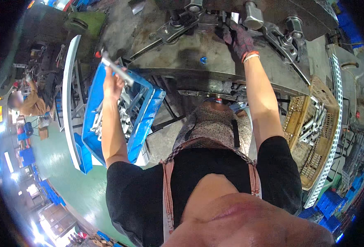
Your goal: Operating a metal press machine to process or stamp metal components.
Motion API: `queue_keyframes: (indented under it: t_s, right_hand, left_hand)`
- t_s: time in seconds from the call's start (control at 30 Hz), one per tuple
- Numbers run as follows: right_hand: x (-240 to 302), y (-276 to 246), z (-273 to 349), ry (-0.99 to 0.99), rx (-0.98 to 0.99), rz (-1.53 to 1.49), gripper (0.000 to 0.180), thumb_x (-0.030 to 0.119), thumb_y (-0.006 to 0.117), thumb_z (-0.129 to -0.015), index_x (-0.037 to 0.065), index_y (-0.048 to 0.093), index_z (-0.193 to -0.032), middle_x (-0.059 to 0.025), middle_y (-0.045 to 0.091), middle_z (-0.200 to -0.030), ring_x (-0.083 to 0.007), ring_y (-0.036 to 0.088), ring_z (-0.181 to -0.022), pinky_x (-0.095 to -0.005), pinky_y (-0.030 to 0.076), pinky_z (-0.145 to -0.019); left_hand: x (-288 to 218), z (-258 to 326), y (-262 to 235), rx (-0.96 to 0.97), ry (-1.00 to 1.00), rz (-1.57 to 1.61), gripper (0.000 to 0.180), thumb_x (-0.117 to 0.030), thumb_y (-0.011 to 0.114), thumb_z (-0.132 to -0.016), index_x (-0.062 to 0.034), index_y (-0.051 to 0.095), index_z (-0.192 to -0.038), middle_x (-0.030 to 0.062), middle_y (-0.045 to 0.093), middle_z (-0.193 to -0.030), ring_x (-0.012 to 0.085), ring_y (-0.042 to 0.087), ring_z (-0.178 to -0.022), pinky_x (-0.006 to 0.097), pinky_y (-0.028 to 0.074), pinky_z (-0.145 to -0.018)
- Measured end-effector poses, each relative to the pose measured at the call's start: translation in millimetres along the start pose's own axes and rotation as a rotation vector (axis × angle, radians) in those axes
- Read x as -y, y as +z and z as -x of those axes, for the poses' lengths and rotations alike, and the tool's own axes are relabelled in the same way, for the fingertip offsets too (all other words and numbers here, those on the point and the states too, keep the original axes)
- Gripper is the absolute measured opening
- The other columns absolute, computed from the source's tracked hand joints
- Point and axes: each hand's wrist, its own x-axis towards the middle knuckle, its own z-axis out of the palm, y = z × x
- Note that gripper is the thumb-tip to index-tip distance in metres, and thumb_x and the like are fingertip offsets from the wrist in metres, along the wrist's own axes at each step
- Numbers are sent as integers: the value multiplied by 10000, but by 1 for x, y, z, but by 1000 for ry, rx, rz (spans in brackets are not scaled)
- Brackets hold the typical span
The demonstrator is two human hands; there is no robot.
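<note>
My left hand (113, 85), bare, is closed around a silver metal bar (118, 71), held above the blue bin (151, 108). The bar's outline is blurred. Loose silver metal parts (126, 113) lie in a heap inside that bin. My right hand (241, 40), in a dark glove with a red cuff, reaches over the steel machine table (182, 55). Its fingertips meet a small bright metal piece (235, 17) beside the die block (210, 19); the fingers partly hide the contact.
Clamps (178, 29) and another clamp (280, 43) with large bolts flank the die. A small blue object (203, 60) lies on the table. At right, a yellow basket (330, 119) holds metal parts. A co-worker (36, 101) is at far left.
</note>
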Motion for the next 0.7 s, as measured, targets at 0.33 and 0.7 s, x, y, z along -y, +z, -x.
queue_keyframes:
  t_s: [0.33,0.7]
  right_hand:
    - [68,81,81,-218,-199,164,251,257,738,-934,43,679,-1050,-67,678,-798,-141,610,-608,-291,442,-453]
    - [168,-145,134,-697,-728,15,315,407,548,-1044,100,605,-1000,-25,592,-820,-159,524,-698,-300,431,-630]
  left_hand:
    - [53,-78,278,522,112,-381,401,-411,478,-1098,-60,622,-1228,121,743,-1067,63,555,-652,203,373,-508]
    - [132,-177,436,404,354,-505,528,-516,659,-950,-26,728,-767,97,663,-630,229,615,-521,398,468,-505]
